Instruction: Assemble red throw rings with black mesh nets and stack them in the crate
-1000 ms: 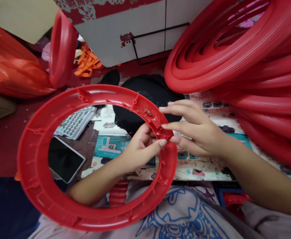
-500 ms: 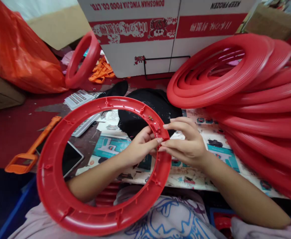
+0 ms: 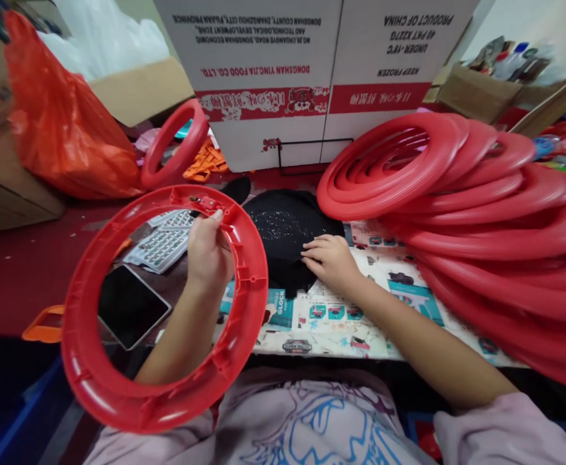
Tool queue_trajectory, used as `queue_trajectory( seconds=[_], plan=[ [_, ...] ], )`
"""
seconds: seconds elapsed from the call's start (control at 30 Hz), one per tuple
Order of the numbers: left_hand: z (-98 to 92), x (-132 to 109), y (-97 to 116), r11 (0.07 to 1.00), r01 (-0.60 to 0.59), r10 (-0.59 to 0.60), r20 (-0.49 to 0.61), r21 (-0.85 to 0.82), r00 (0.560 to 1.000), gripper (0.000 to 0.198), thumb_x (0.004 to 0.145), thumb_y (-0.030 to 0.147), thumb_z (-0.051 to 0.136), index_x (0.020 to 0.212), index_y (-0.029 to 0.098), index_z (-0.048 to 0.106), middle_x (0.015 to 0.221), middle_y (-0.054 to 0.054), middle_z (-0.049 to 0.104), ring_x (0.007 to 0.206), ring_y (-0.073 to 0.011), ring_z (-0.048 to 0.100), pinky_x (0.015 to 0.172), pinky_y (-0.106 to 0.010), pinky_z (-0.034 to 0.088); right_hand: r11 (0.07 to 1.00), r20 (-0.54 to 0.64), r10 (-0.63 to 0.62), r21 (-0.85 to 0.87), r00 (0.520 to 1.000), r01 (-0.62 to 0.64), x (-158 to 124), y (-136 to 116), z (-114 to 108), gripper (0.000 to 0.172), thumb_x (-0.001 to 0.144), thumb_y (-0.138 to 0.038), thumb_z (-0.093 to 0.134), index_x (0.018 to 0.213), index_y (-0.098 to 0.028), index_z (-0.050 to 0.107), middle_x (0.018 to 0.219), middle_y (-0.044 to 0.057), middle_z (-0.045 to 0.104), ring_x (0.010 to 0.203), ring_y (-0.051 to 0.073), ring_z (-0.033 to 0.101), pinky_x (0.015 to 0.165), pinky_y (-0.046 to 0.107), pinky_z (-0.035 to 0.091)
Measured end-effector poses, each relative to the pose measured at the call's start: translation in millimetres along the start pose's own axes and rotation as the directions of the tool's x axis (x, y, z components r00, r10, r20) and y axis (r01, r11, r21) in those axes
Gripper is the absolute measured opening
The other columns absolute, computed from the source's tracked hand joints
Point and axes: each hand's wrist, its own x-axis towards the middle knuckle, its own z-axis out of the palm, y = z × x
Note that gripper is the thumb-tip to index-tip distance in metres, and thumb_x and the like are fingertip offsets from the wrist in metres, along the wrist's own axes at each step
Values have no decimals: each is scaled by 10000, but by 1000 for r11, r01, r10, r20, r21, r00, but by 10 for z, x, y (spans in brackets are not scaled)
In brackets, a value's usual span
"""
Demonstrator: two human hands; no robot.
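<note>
My left hand (image 3: 209, 252) reaches through the middle of a red plastic ring (image 3: 253, 278) and grips its upper right rim, thumb on the inner face. The ring is tilted up, its hollow ribbed side facing me. Small metal parts (image 3: 208, 203) sit in the channel near my thumb. My right hand (image 3: 331, 261) rests at the right edge of a black cloth (image 3: 283, 242), fingers stretched out and nothing visible in them. Many tiny shiny pieces (image 3: 277, 223) lie scattered on this cloth; they are too small to name.
A large pile of red rings (image 3: 476, 239) stands on the right. Behind the cloth is a white carton (image 3: 273, 84). To the left lie a dark-screened tablet (image 3: 135, 307), clear trays of small parts (image 3: 164, 242), an orange plastic piece (image 3: 45, 323) and an orange bag (image 3: 70, 135).
My right hand has left the ring and moved down onto the black cloth. The ring has shifted left with my left hand, now gripping higher on it. The view has tilted up.
</note>
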Motion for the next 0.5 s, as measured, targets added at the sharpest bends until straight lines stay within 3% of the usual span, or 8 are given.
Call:
queue_trajectory(
  seconds=[0.1, 0.2, 0.37, 0.5],
  plan=[
    [33, 45, -40, 998, -51, 50, -23, -48, 998, 137, 705, 243, 654, 773, 201, 543, 654, 34, 617, 553, -97, 582, 558, -227, 500, 994, -16, 78, 74, 997, -76, 46, 20, -89, 107, 838, -210, 652, 831, -214, 759, 954, 34, 737, 976, 204, 618, 949, 401, 432],
    [124, 26, -5, 999, 11, -8, 51, -47, 999, 164, 670, 198, 690, 789, 189, 577, 679, 22, 647, 539, -99, 603, 526, -204, 506, 975, 1, 167, 147, 986, -165, 108, 43, -186, 126, 820, -177, 628, 857, -189, 748, 945, 37, 730, 907, 161, 651, 866, 308, 486],
    [200, -44, 106, 997, 79, -77, 169, -7, 983, 147, 713, 184, 692, 823, 179, 595, 724, 23, 681, 592, -96, 642, 568, -173, 543, 954, 146, 221, 175, 964, -245, 223, 43, -286, 106, 735, -253, 730, 761, -152, 709, 903, 33, 718, 761, 139, 652, 698, 248, 481],
    [151, -85, 116, 995, 98, -103, 204, 31, 974, 146, 729, 168, 687, 851, 170, 607, 739, 24, 690, 614, -94, 657, 590, -169, 555, 978, 210, 177, 73, 961, -196, 236, -27, -324, 146, 723, -293, 771, 778, -171, 711, 913, 36, 693, 877, 177, 617, 815, 314, 425]
  ],
)
